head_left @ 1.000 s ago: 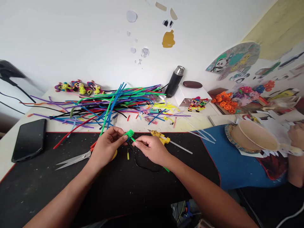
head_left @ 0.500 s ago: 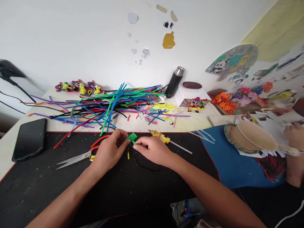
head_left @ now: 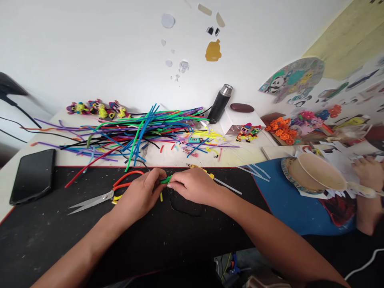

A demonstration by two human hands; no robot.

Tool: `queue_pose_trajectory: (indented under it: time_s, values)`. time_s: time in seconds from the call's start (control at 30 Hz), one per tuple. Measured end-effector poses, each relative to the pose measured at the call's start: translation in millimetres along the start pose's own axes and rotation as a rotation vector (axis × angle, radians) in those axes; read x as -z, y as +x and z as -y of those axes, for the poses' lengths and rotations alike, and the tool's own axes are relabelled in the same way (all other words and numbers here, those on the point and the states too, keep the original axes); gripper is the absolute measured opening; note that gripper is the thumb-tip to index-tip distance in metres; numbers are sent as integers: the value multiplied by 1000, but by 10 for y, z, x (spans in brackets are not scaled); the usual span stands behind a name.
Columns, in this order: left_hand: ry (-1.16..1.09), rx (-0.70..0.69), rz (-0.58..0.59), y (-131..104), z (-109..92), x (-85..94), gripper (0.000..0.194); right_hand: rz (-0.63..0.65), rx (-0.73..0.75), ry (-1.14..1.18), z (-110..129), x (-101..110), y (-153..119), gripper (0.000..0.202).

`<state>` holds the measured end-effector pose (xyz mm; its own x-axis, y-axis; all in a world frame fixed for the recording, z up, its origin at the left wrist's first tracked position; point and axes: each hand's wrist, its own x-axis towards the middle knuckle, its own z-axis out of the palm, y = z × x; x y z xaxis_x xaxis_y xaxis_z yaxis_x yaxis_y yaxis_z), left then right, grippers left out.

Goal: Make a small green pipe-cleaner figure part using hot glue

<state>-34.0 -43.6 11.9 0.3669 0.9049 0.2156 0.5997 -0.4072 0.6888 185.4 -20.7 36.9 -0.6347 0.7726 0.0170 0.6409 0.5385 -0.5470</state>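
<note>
A small green pipe cleaner piece (head_left: 165, 180) is pinched between both hands above the black mat (head_left: 180, 240). My left hand (head_left: 145, 192) has closed fingers on its left side, covering much of it. From the right, my right hand (head_left: 195, 185) grips it between thumb and forefinger. Orange-handled scissors (head_left: 91, 203) lie partly open, left of my left hand. A yellow glue gun (head_left: 211, 176) with a clear glue stick (head_left: 229, 186) is mostly hidden behind my right hand. Under the hands are a short yellow strip (head_left: 161, 197) and a thin black strand (head_left: 186, 215).
Loose colourful pipe cleaners (head_left: 153, 128) are heaped at the back. A phone (head_left: 33, 176) lies left. A black flask (head_left: 221, 103), small pipe cleaner figures (head_left: 247, 133) and a white box (head_left: 232, 120) stand behind. Another person's hand (head_left: 367, 173) is by a bowl (head_left: 321, 172) at right.
Both hands have drawn closer together around the green piece, so less of it shows. My right hand now covers more of the glue gun. The view has shifted slightly.
</note>
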Motion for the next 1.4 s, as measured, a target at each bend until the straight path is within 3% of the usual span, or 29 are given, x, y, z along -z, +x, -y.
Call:
queue_pose_trajectory:
  time_s: [0.47, 0.7, 0.9, 1.2, 1.4]
  values:
    - [-51, -87, 101, -35, 39, -9, 5, 38, 67, -19, -36, 76, 44, 19]
    - [-91, -111, 140, -88, 26, 6, 5, 30, 25, 12, -62, 83, 83, 14]
    - [-194, -101, 76, -145, -7, 43, 6, 51, -95, 351, -116, 101, 98, 12]
    - [-278, -88, -38, -214, -83, 48, 16, 73, -323, 839, -234, -183, 52, 41]
    - [-514, 109, -190, -197, -110, 11, 25, 26, -339, 1113, -169, -254, 45, 45]
